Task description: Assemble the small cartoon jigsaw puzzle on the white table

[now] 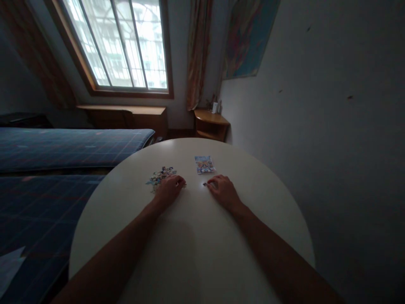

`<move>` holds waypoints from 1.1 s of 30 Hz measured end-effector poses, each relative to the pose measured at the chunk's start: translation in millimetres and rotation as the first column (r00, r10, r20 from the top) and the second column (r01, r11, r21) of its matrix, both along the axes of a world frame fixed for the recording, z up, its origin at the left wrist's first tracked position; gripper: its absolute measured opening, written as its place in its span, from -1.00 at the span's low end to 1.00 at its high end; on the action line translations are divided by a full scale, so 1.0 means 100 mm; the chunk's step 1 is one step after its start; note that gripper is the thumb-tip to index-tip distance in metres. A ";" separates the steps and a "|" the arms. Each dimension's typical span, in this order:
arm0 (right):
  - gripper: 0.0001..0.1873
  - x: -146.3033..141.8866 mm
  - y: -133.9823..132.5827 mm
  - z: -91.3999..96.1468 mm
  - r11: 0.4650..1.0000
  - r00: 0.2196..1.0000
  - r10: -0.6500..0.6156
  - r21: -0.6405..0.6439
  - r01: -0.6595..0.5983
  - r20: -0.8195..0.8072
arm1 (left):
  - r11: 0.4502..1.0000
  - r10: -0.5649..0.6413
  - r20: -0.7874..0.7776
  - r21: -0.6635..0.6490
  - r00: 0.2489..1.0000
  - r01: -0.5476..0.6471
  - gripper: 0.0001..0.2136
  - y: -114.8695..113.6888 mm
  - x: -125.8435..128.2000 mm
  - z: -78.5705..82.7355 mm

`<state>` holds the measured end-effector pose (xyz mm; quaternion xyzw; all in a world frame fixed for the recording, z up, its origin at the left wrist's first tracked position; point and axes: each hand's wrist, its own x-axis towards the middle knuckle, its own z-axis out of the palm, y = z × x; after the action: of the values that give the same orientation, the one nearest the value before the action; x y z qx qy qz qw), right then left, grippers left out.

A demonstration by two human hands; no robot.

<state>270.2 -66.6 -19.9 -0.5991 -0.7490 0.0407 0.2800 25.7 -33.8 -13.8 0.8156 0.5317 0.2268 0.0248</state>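
Note:
A heap of small jigsaw puzzle pieces [163, 172] lies on the white round table [196, 236], left of its middle. Beside the heap, covering its right edge, is my left hand [171, 188]; its fingers are closed on a puzzle piece [185, 185] that pokes out at the fingertips. My right hand [222, 190] rests lower right of a small printed picture [204, 164], thumb and forefinger pinched on a small dark puzzle piece [204, 184]. A short stretch of tabletop separates the two hands.
A bed [76, 147] with a blue plaid cover stands along the table's left side. The bare wall [300, 147] runs close on the right. Behind the table are a wooden corner shelf [211, 117], a desk [136, 110] and a bright window [126, 46].

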 end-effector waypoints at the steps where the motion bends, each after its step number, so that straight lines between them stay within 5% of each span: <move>1: -0.83 -0.02 0.00 0.00 1.000 1.000 0.012 0.002 -0.012 0.000 | 1.000 -0.017 -0.002 -0.006 1.000 0.017 -0.79 -0.01 0.04 -0.02; 8: -0.78 -0.10 -0.04 0.01 0.996 0.996 0.086 0.015 -0.086 -0.005 | 1.000 0.005 -0.053 0.010 0.999 -0.004 -0.80 -0.05 0.10 0.04; 18: -0.47 -0.43 -0.24 0.15 0.959 0.948 0.280 -0.095 -0.268 0.149 | 0.954 0.275 -0.188 -0.070 0.943 -0.292 -0.75 -0.04 -0.42 0.28; 33: -0.37 -0.54 -0.15 -0.01 0.962 0.937 0.272 -0.086 -0.259 0.218 | 0.973 0.211 -0.161 -0.063 0.964 -0.224 -0.78 -0.02 -0.40 0.25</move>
<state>216.4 -81.1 -20.5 -0.5009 -0.8486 0.0299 0.1675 -14.4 -36.1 11.0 0.7656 0.6271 0.1432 -0.0083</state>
